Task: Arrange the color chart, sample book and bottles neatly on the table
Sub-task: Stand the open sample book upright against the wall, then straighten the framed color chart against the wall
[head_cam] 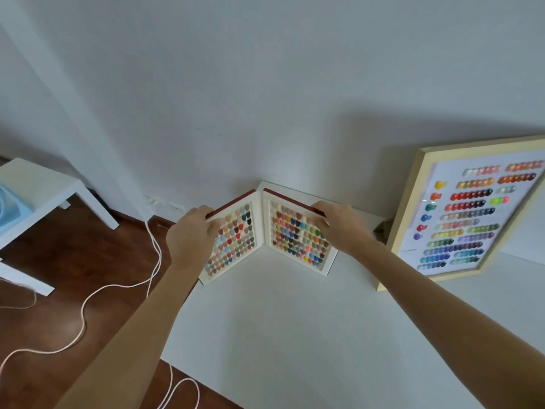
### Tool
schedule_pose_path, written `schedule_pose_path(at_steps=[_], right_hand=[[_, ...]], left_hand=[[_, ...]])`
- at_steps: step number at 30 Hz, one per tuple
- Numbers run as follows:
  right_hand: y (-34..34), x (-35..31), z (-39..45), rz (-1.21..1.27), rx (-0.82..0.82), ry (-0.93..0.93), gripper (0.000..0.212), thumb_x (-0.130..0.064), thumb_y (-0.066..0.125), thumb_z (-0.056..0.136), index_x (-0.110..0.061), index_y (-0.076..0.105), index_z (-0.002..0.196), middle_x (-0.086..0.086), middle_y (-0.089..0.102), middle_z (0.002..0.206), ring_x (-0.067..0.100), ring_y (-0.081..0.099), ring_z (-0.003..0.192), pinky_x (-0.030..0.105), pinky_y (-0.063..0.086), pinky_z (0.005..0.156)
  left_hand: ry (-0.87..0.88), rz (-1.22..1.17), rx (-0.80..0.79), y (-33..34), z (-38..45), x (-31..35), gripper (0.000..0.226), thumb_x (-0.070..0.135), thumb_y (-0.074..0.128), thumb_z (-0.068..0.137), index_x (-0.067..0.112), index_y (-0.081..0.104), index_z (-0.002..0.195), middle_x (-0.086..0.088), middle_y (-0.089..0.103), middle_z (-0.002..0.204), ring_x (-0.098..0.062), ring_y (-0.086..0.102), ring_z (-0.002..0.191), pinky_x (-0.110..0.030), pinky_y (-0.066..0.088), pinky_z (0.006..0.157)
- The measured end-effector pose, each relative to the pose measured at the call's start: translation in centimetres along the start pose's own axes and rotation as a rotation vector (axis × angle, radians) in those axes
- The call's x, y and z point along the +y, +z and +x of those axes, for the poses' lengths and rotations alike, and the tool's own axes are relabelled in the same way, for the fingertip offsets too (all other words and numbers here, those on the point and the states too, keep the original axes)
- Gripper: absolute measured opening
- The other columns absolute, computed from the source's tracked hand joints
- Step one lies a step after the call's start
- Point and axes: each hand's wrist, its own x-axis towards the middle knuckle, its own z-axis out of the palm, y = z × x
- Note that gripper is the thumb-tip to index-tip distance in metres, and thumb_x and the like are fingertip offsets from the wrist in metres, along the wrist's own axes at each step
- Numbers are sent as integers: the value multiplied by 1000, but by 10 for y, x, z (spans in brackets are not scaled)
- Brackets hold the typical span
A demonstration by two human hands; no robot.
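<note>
Red-covered sample book (267, 234) with white pages of small multicoloured swatches is stood open in a V at centre frame, at the far left corner of the white table (295, 335), spine toward the white wall (265, 84). Left cover is gripped at its top outer edge by the left hand (191, 234), thumb on the page, fingers wrapped behind. Right cover is gripped the same way by the right hand (339, 225). Both hands are closed on the book.

Wood-framed colour chart (469, 214) with rows of coloured dots is leaned upright at right of frame, on the table, well apart from the book; slightly blurred.

Left of frame: white side table (53, 190), light blue object (11, 208) on it, white cable (118, 284) trailed over the brown wood floor (59, 320).
</note>
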Motion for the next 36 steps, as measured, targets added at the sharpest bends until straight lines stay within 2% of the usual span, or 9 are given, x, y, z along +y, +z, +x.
schedule_pose_path(at_steps=[3,5,9,12,17,23,28,31,36], right_hand=[[-4,2,-6,57,40,32,34,-27,52,94,-20,51,127,2,67,113,14,64,84,26,51,75],[-9,3,-12,79,95,33,36,-26,54,92,-19,51,128,4,65,119,20,65,96,30,50,83],[-23,10,-29,79,173,14,35,-29,53,93,-19,52,126,5,62,124,23,62,104,30,47,87],[-40,25,-50,83,207,-10,34,-29,53,93,-19,54,125,4,61,126,25,61,109,34,46,92],[-80,77,-97,59,260,-28,33,-29,54,92,-16,55,122,6,64,122,25,62,108,25,42,89],[-119,158,-160,97,278,42,35,-23,58,91,-10,57,124,10,65,121,24,62,109,33,46,96],[-134,213,-194,120,307,106,31,-17,59,90,-7,60,119,13,68,115,26,66,102,32,49,91],[-137,237,-202,138,320,166,30,-19,58,91,-7,61,118,12,68,115,24,66,102,28,47,89],[-139,265,-197,161,349,260,28,-17,58,91,-5,62,116,14,69,111,25,67,99,24,46,86]], left_hand=[[36,0,8,-1,0,8,34,33,61,89,12,61,115,-11,69,106,-27,65,86,-38,53,71],[53,15,31,-3,0,16,39,34,63,87,12,59,119,-12,65,115,-29,62,99,-45,49,82],[103,-3,75,-9,-2,47,41,37,63,87,15,57,120,-11,63,120,-31,58,107,-48,46,88],[143,-57,98,-13,-11,83,39,35,61,87,16,57,120,-9,62,120,-30,57,108,-46,45,89],[248,-189,129,-10,-39,164,37,32,59,89,13,58,121,-11,64,118,-29,58,107,-45,48,89],[336,-365,88,13,-78,260,36,23,60,89,9,57,122,-12,62,118,-27,57,111,-35,46,92],[315,-442,13,42,-106,317,38,23,60,90,7,54,123,-13,62,118,-26,60,108,-26,43,85],[292,-527,-13,61,-115,337,41,21,64,87,8,50,123,-13,59,116,-24,58,106,-27,46,82],[100,-613,-132,97,-114,354,74,20,65,87,12,19,144,-14,32,143,-23,47,124,-23,40,85]])
